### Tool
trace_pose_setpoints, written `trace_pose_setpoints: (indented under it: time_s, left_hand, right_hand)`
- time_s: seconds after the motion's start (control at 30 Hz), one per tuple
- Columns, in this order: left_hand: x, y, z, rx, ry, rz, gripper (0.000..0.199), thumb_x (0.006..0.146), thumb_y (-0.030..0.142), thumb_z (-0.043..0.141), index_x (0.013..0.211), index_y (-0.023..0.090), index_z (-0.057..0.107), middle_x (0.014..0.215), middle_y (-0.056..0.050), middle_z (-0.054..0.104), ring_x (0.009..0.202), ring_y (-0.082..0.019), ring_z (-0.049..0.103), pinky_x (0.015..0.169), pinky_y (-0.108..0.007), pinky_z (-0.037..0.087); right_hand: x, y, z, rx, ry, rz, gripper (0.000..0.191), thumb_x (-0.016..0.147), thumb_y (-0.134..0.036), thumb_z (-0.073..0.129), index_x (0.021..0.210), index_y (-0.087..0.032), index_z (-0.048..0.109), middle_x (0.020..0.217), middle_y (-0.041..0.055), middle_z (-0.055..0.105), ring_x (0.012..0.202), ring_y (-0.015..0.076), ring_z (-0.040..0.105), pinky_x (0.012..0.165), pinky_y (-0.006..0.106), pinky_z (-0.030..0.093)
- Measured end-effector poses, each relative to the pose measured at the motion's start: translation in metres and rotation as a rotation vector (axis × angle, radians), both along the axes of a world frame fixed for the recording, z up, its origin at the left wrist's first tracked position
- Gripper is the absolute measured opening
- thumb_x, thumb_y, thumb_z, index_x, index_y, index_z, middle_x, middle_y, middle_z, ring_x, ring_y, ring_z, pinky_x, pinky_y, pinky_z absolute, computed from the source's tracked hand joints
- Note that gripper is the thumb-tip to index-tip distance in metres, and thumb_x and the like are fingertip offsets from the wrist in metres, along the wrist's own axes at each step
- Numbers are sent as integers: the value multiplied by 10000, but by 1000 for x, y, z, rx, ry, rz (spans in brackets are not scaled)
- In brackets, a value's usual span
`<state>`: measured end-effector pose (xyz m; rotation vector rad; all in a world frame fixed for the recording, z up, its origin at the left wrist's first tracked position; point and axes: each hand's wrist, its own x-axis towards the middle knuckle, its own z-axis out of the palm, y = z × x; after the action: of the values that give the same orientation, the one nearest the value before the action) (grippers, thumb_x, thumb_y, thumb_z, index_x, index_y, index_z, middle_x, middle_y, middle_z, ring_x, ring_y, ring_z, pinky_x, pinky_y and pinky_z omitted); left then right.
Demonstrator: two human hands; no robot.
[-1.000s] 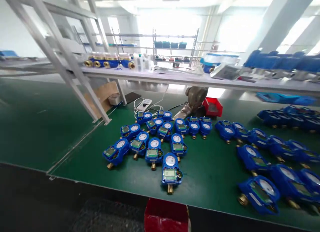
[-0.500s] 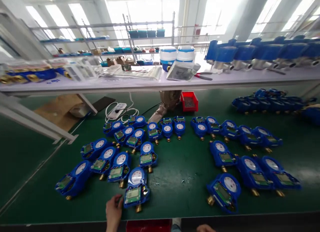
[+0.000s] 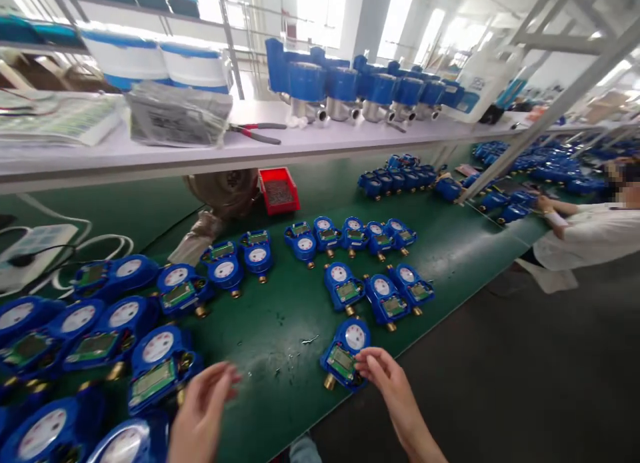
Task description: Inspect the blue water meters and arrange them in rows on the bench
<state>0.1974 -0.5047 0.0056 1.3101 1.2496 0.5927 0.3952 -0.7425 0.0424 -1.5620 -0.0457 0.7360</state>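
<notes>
Among the blue water meters with exposed green circuit boards, one water meter (image 3: 354,336) lies tilted near the table's front edge. My right hand (image 3: 393,386) is at its right side, fingertips overlapping the casing beside the board; whether they press on it I cannot tell. Its fingers are bent and loosely apart, with nothing seen in them. To the left, my left hand (image 3: 203,403) hovers over the table, slightly blurred, fingers curved and holding nothing visible. Close beside it lies another water meter (image 3: 159,366), its brass fitting partly covered by the hand.
More meters (image 3: 383,296) stand in rows behind. A red bin (image 3: 278,191) of small parts sits under the white shelf (image 3: 320,138), which carries pliers (image 3: 260,131) and blue-topped metal devices (image 3: 345,86). A co-worker's sleeve (image 3: 595,233) shows at right, beyond a shelf post (image 3: 540,120).
The view has swung right and moved closer to the right-hand meters. My left hand has left the front-left meter, and my right hand has come up from the bottom edge to the tilted meter.
</notes>
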Motion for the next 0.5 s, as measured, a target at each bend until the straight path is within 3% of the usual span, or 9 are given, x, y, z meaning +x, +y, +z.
trace_pose_setpoints:
  time_s: [0.07,0.13,0.2,0.27,0.37,0.5]
  left_hand:
    - [77,-6,-1,-256,-162,-201,443,751,508,623,1061,195,581,1056,-92,658,937,-230,647,763,-344,551]
    - [159,-9,-10,-527,-245,-304,446,738,497,648,1031,172,565,1058,-128,650,931,-230,648,761,-366,546]
    - [229,-11,-26,-676,-239,-301,476,716,505,670,1006,144,559,998,-148,660,866,-231,656,720,-396,549]
    - [277,-14,-45,-736,-255,-309,501,698,498,692,994,114,567,901,-150,677,781,-232,664,675,-401,552]
    - [302,-19,-68,-766,-322,-287,498,718,480,681,1026,105,572,848,-130,690,710,-212,668,648,-362,556]
    - [277,-15,-81,-762,-398,-244,463,744,422,678,1094,141,563,863,-87,699,671,-173,670,651,-317,558]
  right_hand:
    - [25,-18,10,-28,-70,-87,396,745,-494,635,960,-161,630,987,110,690,938,255,638,892,398,464]
    - [42,-38,4,-75,-91,-156,424,721,-504,656,976,-166,632,1015,107,684,982,267,625,929,408,450]
    - [47,-55,-15,-130,-70,-215,462,680,-517,691,984,-174,637,1029,102,682,1008,275,616,946,404,441]
    - [41,-63,-42,-185,-4,-258,503,639,-522,724,1004,-186,640,1059,100,678,1047,283,601,955,390,433]
    - [25,-53,-80,-178,226,-249,562,633,-538,729,1064,-192,625,1120,106,664,1089,288,583,939,387,436]
    - [14,-15,-105,138,529,-116,551,734,-504,668,1148,-152,581,1154,115,656,1105,267,582,936,393,445]
